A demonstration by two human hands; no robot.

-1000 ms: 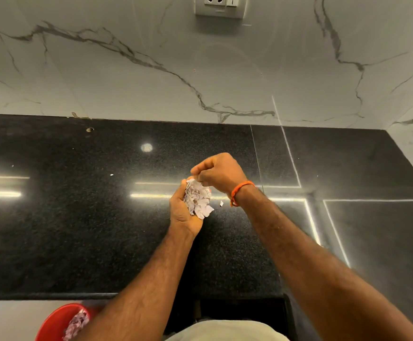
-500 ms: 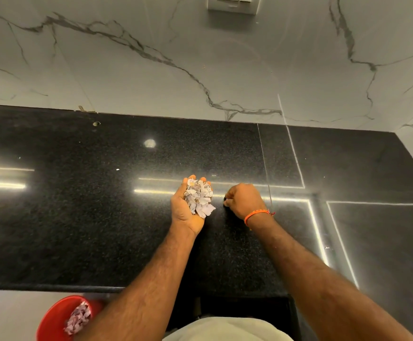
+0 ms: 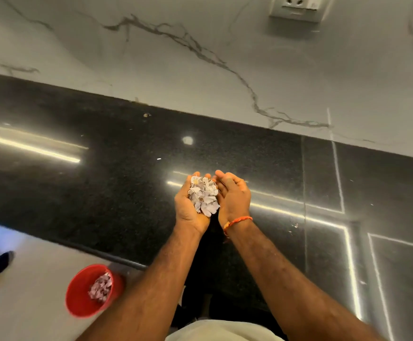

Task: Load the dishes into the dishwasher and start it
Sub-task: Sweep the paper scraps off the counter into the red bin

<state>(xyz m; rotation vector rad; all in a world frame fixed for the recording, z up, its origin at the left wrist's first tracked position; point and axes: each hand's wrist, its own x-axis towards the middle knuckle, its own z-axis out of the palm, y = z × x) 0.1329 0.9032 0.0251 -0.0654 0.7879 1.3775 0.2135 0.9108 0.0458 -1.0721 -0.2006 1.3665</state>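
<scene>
Paper scraps [image 3: 203, 196], torn white pieces with faint print, are lying heaped in the cupped palm of the left hand [image 3: 193, 205]. No dish or dishwasher is showing in this view; the scraps are the only thing being handled. The left hand's fingers [image 3: 195, 175] are curling gently upward round the far side of the heap, forming a shallow bowl and holding the scraps from beneath. The right hand [image 3: 232, 195] is standing palm-inward just beside the left, its edge touching or nearly touching the heap on the right side. Its fingers [image 3: 225, 175] are lying relaxed and slightly bent, close together, and are gripping nothing. An orange thread band [image 3: 238, 221] is circling the right wrist.

Both hands are hovering above a black polished countertop [image 3: 102, 168], near its front edge. A few small white flecks are lying on the countertop, well apart from the hands. Strip-light reflections are showing on its surface. Behind the countertop, a white marble-patterned wall [image 3: 200, 70] is rising, and a white wall socket [image 3: 299, 8] is sitting at the top right.

Below the counter edge, at lower left, a red bucket [image 3: 80, 296] is standing on the pale floor and is holding more paper scraps.
</scene>
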